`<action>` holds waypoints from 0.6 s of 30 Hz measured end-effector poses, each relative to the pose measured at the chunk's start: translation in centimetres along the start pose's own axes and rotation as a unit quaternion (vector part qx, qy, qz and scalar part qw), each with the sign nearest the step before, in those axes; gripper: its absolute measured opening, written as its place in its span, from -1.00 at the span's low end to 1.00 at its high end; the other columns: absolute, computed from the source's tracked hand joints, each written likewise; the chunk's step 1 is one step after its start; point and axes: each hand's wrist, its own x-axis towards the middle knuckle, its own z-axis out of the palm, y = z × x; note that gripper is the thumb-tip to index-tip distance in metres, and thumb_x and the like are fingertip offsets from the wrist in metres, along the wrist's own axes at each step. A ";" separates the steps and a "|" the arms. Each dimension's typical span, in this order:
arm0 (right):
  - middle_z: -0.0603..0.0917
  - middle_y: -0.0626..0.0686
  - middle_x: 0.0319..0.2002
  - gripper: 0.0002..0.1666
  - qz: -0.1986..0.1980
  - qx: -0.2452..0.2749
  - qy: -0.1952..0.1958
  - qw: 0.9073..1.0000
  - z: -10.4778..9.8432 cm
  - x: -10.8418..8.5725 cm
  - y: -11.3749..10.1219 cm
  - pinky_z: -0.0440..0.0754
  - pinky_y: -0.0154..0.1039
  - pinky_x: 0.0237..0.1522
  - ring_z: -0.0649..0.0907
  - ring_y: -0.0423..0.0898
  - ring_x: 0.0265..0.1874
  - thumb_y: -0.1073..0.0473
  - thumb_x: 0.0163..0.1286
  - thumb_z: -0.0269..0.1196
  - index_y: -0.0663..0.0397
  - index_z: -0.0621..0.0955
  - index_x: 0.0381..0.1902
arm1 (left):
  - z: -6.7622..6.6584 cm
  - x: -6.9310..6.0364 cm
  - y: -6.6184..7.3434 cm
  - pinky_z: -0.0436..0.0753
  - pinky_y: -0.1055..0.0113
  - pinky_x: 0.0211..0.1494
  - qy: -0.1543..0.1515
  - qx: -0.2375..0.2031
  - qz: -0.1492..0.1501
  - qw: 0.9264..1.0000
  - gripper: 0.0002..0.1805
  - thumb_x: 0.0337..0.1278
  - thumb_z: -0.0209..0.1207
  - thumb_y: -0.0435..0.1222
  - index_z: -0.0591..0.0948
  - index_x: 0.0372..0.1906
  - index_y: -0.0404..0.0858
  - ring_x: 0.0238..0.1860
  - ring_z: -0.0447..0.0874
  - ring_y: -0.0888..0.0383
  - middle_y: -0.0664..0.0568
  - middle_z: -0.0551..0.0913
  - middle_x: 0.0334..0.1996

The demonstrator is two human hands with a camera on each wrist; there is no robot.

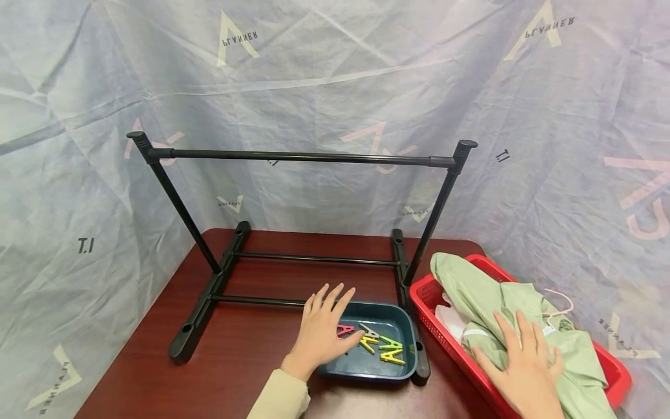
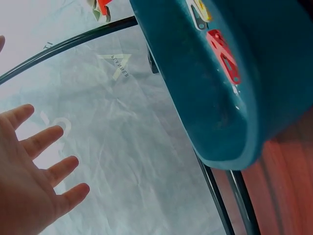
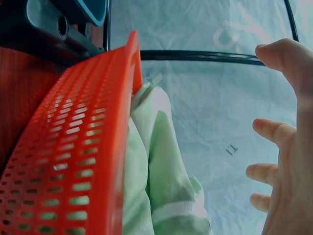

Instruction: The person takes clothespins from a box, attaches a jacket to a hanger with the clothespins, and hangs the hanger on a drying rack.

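Garment (image 1: 492, 294): green, heaped in the red basket (image 1: 450, 343); lifted in a bunch, it could drag out the white cloth (image 1: 451, 322) beside it.
Loop (image 1: 573, 304): pale, jutting from the garment; a sideways pull might snag it on the basket's rim.
Right hand (image 1: 523, 366): fingers spread, grasping nothing, apart from the garment; a shallow grab could let the cloth slip.
Left hand (image 1: 321, 331): fingers spread, grasping nothing, by the tray (image 1: 366, 373); a low sweep might tip the tray.
Pegs (image 1: 391, 356): loose in the tray, some overlapping; a hasty pinch could take two.
Rack (image 1: 314, 156): upright, its right foot close between tray and basket; shoving either might shift it across the table (image 1: 251, 361).
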 end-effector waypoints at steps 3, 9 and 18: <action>0.04 0.31 0.49 0.00 0.016 -0.004 -0.005 1.000 -0.5 0.0 0.5 -0.20 0.60 0.10 -0.01 0.45 0.40 -0.23 0.22 0.33 -0.13 0.19 0.52 | 0.1 0.4 0.1 0.21 -0.24 0.34 0.003 0.005 0.008 1.000 -0.08 0.05 0.27 0.23 0.28 0.51 0.02 0.43 0.19 -0.18 -0.05 0.32 0.42; -0.06 0.35 0.51 0.00 0.050 -0.011 -0.012 0.999 -1.3 0.0 1.4 -0.21 0.60 0.06 -0.07 0.47 0.40 -0.26 0.28 0.27 -0.10 0.14 0.54 | 0.3 1.2 0.4 0.23 -0.20 0.33 -0.001 0.011 0.016 1.000 -0.07 0.05 0.26 0.25 0.27 0.52 0.03 0.42 0.21 -0.16 -0.05 0.33 0.42; -0.15 0.42 0.49 0.08 0.103 -0.014 -0.029 0.994 -2.6 0.0 2.4 -0.21 0.58 0.01 -0.11 0.53 0.37 -0.30 0.29 0.23 -0.06 0.02 0.58 | 0.2 2.3 1.2 0.25 -0.15 0.33 -0.011 0.015 0.025 1.000 -0.07 0.08 0.23 0.26 0.24 0.53 0.05 0.41 0.22 -0.13 -0.03 0.31 0.42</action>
